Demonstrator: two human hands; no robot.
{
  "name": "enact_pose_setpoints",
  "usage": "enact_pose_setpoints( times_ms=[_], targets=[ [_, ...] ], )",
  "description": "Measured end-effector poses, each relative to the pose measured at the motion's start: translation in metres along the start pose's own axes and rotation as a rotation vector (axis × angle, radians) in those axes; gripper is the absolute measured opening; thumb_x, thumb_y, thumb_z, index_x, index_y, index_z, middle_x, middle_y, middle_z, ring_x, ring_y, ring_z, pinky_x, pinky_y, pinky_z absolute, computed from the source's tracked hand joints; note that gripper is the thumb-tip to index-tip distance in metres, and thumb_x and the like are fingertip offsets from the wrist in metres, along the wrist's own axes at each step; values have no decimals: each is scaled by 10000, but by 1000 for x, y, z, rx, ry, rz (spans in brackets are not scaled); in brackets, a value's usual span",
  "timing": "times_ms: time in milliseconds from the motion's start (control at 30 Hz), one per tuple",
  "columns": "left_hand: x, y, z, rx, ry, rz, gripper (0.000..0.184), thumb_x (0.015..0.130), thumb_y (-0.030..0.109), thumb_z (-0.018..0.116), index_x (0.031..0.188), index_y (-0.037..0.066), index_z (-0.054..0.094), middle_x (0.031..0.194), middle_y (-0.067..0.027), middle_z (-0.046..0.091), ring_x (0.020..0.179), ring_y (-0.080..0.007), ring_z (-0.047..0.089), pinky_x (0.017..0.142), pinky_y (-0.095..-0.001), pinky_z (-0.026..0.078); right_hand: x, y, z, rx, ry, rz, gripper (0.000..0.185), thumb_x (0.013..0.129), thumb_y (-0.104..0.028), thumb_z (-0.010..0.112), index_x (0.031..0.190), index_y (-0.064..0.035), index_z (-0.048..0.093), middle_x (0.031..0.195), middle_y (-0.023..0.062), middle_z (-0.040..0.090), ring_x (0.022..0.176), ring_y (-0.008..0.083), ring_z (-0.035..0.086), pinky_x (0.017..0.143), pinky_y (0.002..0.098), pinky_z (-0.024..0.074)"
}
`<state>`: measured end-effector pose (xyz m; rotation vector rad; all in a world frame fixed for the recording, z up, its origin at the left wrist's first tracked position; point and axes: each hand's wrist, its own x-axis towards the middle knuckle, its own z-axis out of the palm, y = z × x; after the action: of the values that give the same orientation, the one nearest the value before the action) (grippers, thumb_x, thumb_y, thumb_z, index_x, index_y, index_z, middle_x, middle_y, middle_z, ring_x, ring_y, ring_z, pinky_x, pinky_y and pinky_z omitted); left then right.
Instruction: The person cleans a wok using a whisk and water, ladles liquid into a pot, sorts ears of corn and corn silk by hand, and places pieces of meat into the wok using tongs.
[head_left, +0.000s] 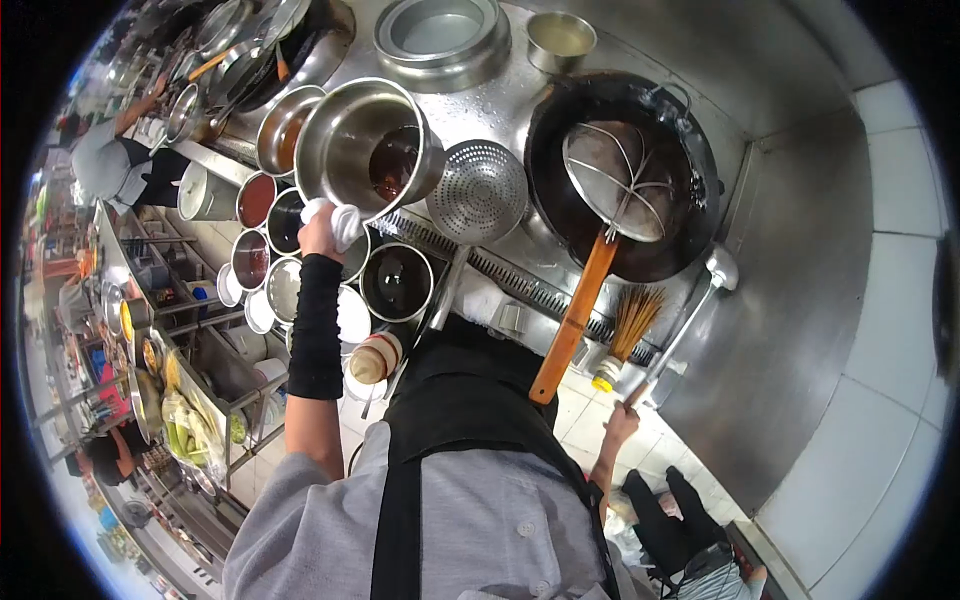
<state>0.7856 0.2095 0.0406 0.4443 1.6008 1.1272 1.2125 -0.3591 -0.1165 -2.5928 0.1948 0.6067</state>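
My left hand [322,232] is closed on a folded white cloth [347,226] at the rim of a large steel pot [330,150]. The pot is tilted, with some dark reddish liquid [394,160] inside. My right hand [622,424] grips the handle of a steel ladle [720,268], whose bowl is beside the black wok [705,160]. A wire-braced strainer [600,175] with a wooden handle [575,325] lies over the wok. Near the ladle is a bamboo brush [636,318]. A perforated steel skimmer [478,190] rests right of the pot.
Several sauce containers [397,283] stand below the pot. A squeeze bottle [374,360] is near my waist. At the back are a round steel vessel [440,70] and a small pot [560,42]. People [105,165] are at the left, another person [680,530] at lower right.
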Motion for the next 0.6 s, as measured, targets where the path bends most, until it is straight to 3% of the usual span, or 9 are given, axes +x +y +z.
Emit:
enact_pose_setpoints(
  times_ms=[67, 100, 133, 200, 233, 333, 367, 467, 600],
  targets=[
    [19, -16, 1, -92, -14, 20, 276, 815, 131, 717, 1017, -50, 665, 914, -121, 709, 740, -255, 712, 650, -396, 566, 4, -5, -22, -206, 168, -230, 364, 790, -299, 739, 878, 54, 734, 719, 211, 697, 683, 359, 713, 726, 481, 590],
    [20, -20, 7, -92, 21, 44, 276, 808, 114, 717, 1020, -56, 665, 909, -126, 709, 740, -259, 712, 652, -395, 563, 5, -24, -34, -284, 126, -214, 318, 771, -284, 726, 834, 28, 711, 753, 228, 707, 763, 387, 727, 854, 491, 554],
    [23, -22, 10, -77, 58, 41, 280, 804, 108, 720, 1024, -57, 667, 906, -127, 710, 739, -263, 712, 650, -400, 563, 24, -26, -36, -487, 122, -333, 296, 769, -248, 720, 814, 38, 662, 754, 221, 708, 782, 374, 741, 786, 472, 576],
    [32, -27, 9, -129, 8, 1, 274, 804, 108, 721, 1017, -57, 670, 903, -128, 711, 743, -271, 715, 653, -401, 563, 59, -41, -33, -251, -19, -282, 276, 777, -208, 711, 856, 46, 638, 770, 227, 707, 806, 377, 745, 733, 458, 581],
    [27, -23, 10, -144, -37, 5, 270, 799, 99, 713, 1013, -61, 669, 898, -123, 711, 740, -269, 711, 654, -397, 555, 31, -91, -46, -178, -56, -274, 260, 781, -163, 695, 897, 59, 622, 780, 233, 703, 719, 370, 739, 686, 451, 581],
    [35, -31, 18, -90, 78, 87, 257, 791, 79, 696, 1002, -66, 672, 895, -119, 710, 741, -258, 704, 658, -388, 547, 66, -117, -45, -206, 202, -406, 218, 774, -71, 673, 920, 73, 600, 767, 225, 714, 715, 360, 733, 696, 478, 554],
    [41, -34, 19, -78, 100, 95, 247, 780, 65, 689, 991, -63, 678, 902, -118, 710, 748, -244, 699, 658, -382, 541, 72, -119, -51, -136, 306, -675, 122, 842, -75, 655, 871, 23, 589, 644, 182, 658, 516, 273, 674, 510, 432, 519],
    [39, -31, 29, -100, 157, 161, 285, 743, 74, 734, 982, -73, 686, 899, -121, 722, 769, -234, 703, 692, -382, 555, -2, -202, -97, 345, -161, -234, 94, 902, -66, 634, 874, -3, 569, 529, 114, 545, 373, 180, 548, 370, 368, 435],
    [56, -42, 35, -57, 195, 195, 339, 715, 105, 779, 961, -101, 670, 901, -116, 730, 780, -200, 686, 727, -359, 542, -97, -259, -84, 660, -316, -341, 121, 918, -24, 629, 958, 22, 524, 494, 38, 443, 342, 127, 429, 332, 328, 437]
  ],
)
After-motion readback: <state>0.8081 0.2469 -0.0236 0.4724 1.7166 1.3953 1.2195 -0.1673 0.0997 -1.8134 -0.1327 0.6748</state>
